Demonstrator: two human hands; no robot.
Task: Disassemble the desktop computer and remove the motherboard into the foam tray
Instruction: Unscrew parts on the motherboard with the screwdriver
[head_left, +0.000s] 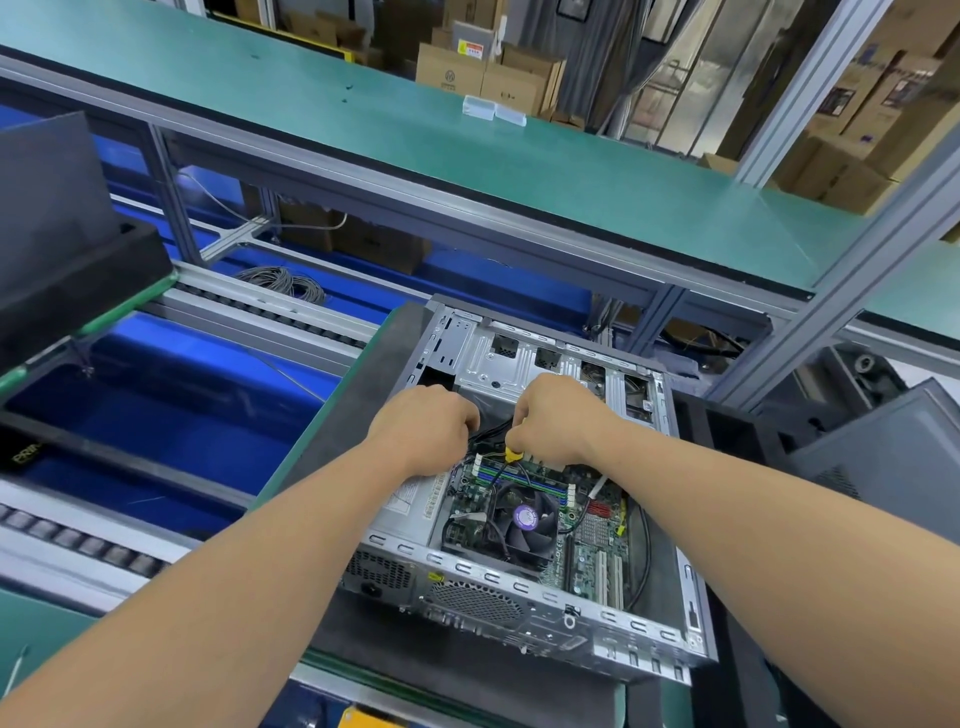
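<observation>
An open desktop case (545, 618) lies on its side on a dark mat in front of me. The green motherboard (587, 535) sits inside it with a black CPU fan (524, 519) and memory slots. Both my hands reach into the case above the memory slots. My left hand (426, 426) is curled around a bundle of black cables (491, 431). My right hand (556, 415) pinches a yellow connector (512, 454) on those cables, just over the board. The fingertips of both hands are hidden.
A black foam tray (78, 270) stands at the far left on the roller conveyor (270, 312). A dark case panel (883, 457) leans at the right. A green shelf (467, 150) runs overhead behind the case, on an aluminium post (841, 312).
</observation>
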